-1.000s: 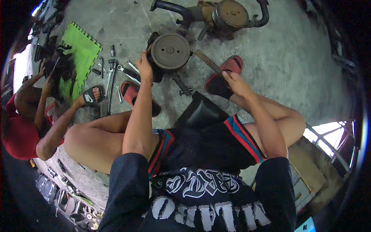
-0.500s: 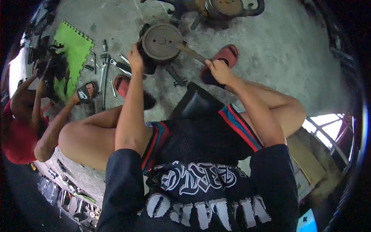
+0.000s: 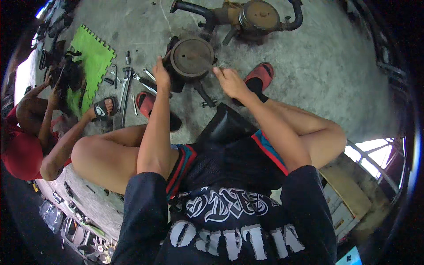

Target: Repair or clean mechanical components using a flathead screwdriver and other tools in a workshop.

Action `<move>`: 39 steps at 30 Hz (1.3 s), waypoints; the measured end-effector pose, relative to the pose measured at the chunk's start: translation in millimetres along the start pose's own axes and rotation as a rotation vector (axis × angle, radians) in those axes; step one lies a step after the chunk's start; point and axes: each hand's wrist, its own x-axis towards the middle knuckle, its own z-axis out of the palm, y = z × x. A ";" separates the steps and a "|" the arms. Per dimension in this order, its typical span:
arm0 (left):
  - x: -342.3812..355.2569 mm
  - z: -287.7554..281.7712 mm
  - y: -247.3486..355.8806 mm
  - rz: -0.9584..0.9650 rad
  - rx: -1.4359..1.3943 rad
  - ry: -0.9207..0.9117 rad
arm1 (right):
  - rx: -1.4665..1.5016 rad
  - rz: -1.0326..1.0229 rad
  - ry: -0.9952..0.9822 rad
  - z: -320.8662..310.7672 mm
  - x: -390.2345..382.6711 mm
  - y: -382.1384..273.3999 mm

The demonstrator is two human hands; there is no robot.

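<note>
Left hand (image 3: 162,78) holds side of round metal part (image 3: 192,57): brace firmly. Right hand (image 3: 230,82) near rim (image 3: 192,76), grip unclear: press lightly.

A: What's underfoot?
B: A grey concrete floor (image 3: 318,70), mottled and stained, with a thin pale line across its far part. A green foam mat (image 3: 95,53) with a toothed edge lies over it at far left.
A: Where's the light?
B: On the right, a bright opening (image 3: 375,152) crossed by metal bars (image 3: 366,158). A white patch (image 3: 25,73) glares at left too.
A: Any furniture?
B: Near right, a boxy piece with a tan panel (image 3: 349,187). The far right edge is too dim to make out.
</note>
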 end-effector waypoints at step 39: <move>-14.9 10.7 3.1 0.266 0.084 -0.083 | -0.241 0.151 0.002 -45.9 -20.6 120.1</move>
